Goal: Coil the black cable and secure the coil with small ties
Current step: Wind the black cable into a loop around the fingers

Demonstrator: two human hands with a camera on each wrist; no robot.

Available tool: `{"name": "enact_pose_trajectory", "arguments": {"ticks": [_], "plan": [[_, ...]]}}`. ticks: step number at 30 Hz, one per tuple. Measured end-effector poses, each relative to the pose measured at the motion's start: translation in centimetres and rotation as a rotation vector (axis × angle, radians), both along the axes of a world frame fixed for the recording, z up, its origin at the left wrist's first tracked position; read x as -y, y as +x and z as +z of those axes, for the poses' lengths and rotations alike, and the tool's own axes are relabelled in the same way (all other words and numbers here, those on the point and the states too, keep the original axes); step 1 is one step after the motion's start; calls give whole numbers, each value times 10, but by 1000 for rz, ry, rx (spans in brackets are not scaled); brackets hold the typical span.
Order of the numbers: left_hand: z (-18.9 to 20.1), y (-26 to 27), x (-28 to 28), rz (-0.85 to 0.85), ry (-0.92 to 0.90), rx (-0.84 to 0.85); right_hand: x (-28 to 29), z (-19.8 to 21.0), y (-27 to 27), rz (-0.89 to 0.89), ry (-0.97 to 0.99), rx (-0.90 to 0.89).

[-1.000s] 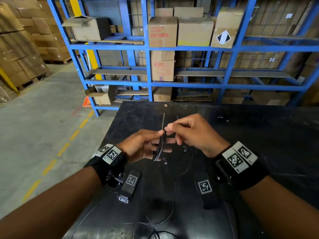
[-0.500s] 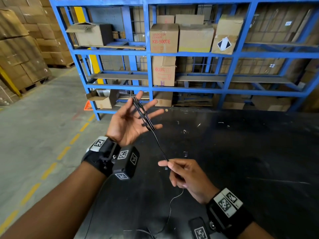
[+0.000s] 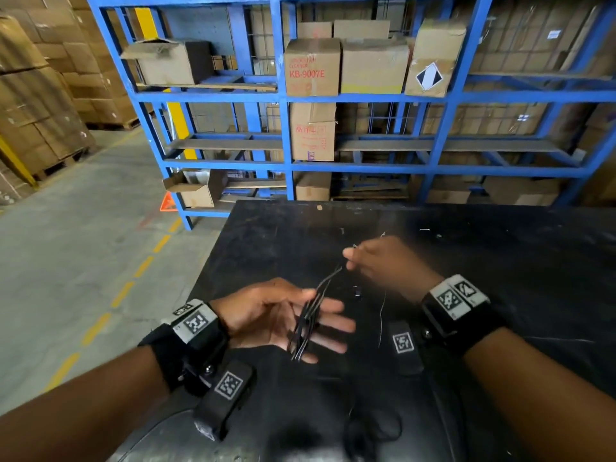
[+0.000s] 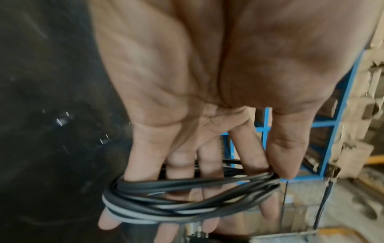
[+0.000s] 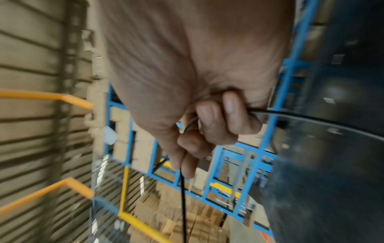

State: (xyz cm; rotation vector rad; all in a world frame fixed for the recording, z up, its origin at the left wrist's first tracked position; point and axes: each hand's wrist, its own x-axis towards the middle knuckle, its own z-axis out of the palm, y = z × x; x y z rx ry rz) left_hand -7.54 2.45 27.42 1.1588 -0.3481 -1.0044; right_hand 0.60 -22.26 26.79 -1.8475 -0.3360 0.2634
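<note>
Blue steel shelving stacked with cardboard boxes stood behind a black worktable, and more cartons were piled on pallets to the left across a concrete floor marked with a dashed yellow line. The person worked over the near part of the table with both forearms reaching in, each wrist strapped with a black band carrying printed marker tags.

The left hand was held palm up above the table, its four fingers stretched out nearly straight and slightly spread. The black cable was wound in several loose loops around those fingers, crossing them past the knuckles; the left wrist view showed the strands bunched and overlapping, with the thumb lying against the coil at the index-finger side. From the top of the coil one strand ran up and away to the right hand, which was raised just beyond the left hand and a little to its right. That hand was closed, the thumb and curled fingers pinching the cable, which passed through the fist and came out on both sides. A slack length hung down from it, and more loose cable lay in curls on the table close to the person. A few small scraps lay on the table beyond the hands; I could not tell what they were.
</note>
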Motion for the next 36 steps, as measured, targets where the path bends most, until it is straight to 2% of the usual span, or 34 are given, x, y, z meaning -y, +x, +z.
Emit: {"name": "enact_pose_trajectory", "arguments": {"ticks": [4,7,11,15,20,24,28,32,34,36], "plan": [[-8,1,1,67,200,25,-9,42,-10,163,-163,160],[-9,6,1,161,223,19,-15,56,-25,214,-148,189],[-10,16,-12,320,128,5,-19,53,-50,197,-97,187],[-7,30,-26,515,8,31,-19,32,-78,169,9,154],[6,45,-40,710,-194,71,-23,-12,-100,212,195,-36],[22,46,-33,633,-420,58,-27,-52,-98,286,224,-194],[37,39,-20,424,-590,26,-24,-85,-79,252,189,-327],[43,24,-11,218,-551,15,-13,-86,-52,44,168,-310],[36,13,-6,149,-480,-7,-7,-68,-34,-76,200,-249],[24,4,0,125,-384,-18,0,-40,-19,-123,205,-161]]}}
